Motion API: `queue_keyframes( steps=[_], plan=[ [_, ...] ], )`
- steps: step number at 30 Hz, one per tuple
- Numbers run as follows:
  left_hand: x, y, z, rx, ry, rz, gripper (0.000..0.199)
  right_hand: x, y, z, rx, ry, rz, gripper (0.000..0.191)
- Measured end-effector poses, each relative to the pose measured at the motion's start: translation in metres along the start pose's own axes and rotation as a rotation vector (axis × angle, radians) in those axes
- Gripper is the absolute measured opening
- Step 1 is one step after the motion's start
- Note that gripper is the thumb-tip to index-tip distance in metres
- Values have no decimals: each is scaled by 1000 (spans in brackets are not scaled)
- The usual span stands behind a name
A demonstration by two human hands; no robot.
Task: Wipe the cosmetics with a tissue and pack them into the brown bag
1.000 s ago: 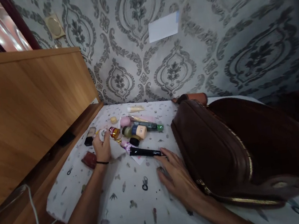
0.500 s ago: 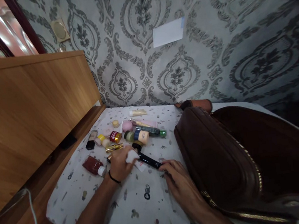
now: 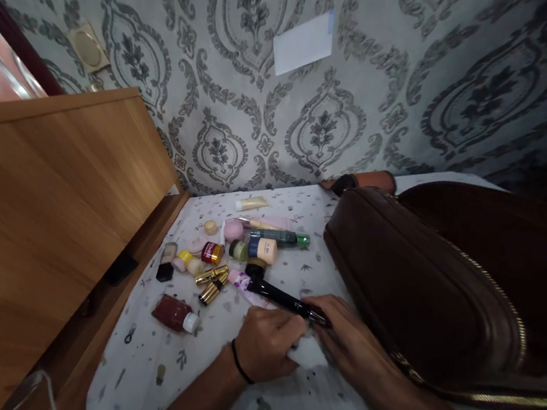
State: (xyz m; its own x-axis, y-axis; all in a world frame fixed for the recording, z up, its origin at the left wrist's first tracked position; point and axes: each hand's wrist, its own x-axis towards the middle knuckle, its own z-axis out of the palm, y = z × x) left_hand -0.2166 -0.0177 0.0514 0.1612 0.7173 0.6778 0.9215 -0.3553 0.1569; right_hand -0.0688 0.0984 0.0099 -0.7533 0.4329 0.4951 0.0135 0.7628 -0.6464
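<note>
My right hand (image 3: 345, 330) grips the near end of a glossy black tube (image 3: 286, 299), which points up and left over the white patterned cloth (image 3: 221, 346). Beside it, my left hand (image 3: 271, 340) is closed round a white wipe or tissue (image 3: 309, 351), partly hidden by the fingers. A pink-and-white tube (image 3: 242, 282) lies at the black tube's far end. Close by are a black jar (image 3: 256, 268), a blue and beige bottle (image 3: 263, 249), two gold lipstick-like tubes (image 3: 212, 288) and a dark red bottle with a white cap (image 3: 173, 314).
A large brown leather bag (image 3: 415, 287) fills the right side, with a brown strap or roll (image 3: 374, 182) behind it. Small jars, a green-capped tube (image 3: 280, 237) and a cream tube (image 3: 252, 203) lie further back. A wooden cabinet (image 3: 62, 206) borders the left.
My left hand with the white wipe has moved right and nearer, away from the black tube's far end, uncovering the gold tubes and pink tube. The view has shifted slightly.
</note>
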Motion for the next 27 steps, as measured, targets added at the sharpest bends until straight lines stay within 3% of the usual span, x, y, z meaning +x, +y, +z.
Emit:
queue_keyframes(
  steps=[16, 22, 24, 27],
  plan=[
    [-9, -7, 6, -55, -199, -93, 9, 1, -6, -5, 52, -55, 80, 29],
    [-9, -10, 1, -41, -39, -304, 10, 0, -9, -7, 114, -48, 170, 32],
    [-8, -22, -12, 26, 26, -428, 13, -1, -10, -7, 144, -31, 193, 31],
    [1, -59, -46, 164, 119, -662, 27, -1, -11, -5, 171, -5, 200, 27]
  ],
)
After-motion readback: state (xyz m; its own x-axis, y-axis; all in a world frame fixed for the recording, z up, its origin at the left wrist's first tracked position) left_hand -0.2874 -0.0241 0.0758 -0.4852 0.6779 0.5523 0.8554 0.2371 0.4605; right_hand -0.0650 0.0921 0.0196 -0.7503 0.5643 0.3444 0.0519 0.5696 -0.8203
